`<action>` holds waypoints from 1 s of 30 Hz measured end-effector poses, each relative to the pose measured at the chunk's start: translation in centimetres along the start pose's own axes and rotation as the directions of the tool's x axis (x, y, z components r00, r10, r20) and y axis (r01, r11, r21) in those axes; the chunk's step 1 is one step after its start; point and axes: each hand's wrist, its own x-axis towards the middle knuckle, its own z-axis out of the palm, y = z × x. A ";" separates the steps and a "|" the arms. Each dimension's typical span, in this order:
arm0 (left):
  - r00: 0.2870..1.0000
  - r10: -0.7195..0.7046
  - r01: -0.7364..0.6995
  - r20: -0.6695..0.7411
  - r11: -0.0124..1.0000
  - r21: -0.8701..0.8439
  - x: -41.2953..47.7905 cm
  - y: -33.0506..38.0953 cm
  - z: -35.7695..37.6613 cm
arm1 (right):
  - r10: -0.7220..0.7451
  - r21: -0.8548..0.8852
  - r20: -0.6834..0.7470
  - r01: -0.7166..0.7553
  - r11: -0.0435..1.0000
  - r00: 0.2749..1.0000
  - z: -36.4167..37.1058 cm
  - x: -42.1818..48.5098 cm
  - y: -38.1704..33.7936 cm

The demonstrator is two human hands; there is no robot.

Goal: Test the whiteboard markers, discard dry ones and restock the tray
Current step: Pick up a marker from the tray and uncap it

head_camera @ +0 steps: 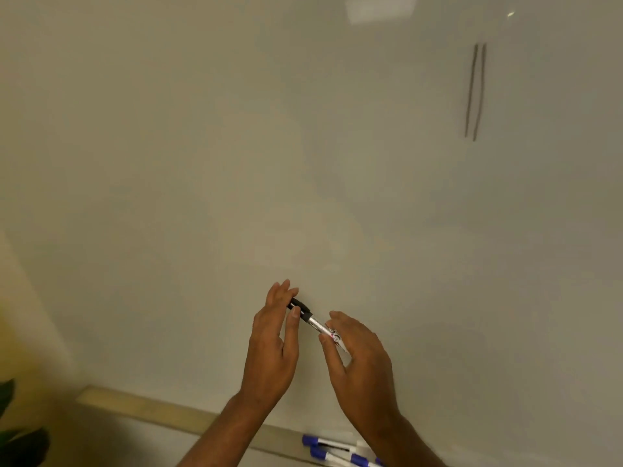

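A marker [315, 323] with a black cap and a white barrel is held in front of the whiteboard [236, 146], cap pointing up and left. My left hand [274, 338] pinches the black cap between thumb and fingers. My right hand [359, 355] grips the barrel's lower end. Two thin dark vertical strokes [474, 91] stand on the board at the upper right. Several blue-capped markers [332, 449] lie on the tray [161, 407] along the board's bottom edge, partly hidden behind my right forearm.
A dark green plant [17, 433] shows at the bottom left corner beside a yellowish wall. A ceiling light reflects near the board's top edge.
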 end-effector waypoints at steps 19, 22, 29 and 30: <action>0.963 -0.097 -0.102 0.252 0.734 0.672 -7.5 -19.2 -9.1 | -0.052 -0.139 0.308 0.099 0.985 0.950 18.4 -9.5 1.6; 0.951 -0.145 -0.095 0.274 0.705 0.703 -8.9 -21.9 -10.1 | -0.031 -0.172 0.343 0.095 0.980 0.939 20.8 -10.9 2.0; 0.909 -0.275 -0.068 0.312 0.642 0.763 -11.6 -27.3 -11.5 | 0.021 -0.203 0.418 0.070 0.977 0.908 25.7 -13.8 3.7; 0.903 -0.286 -0.071 0.321 0.638 0.767 -11.9 -28.1 -11.6 | 0.030 -0.205 0.426 0.064 0.977 0.904 26.5 -14.1 3.9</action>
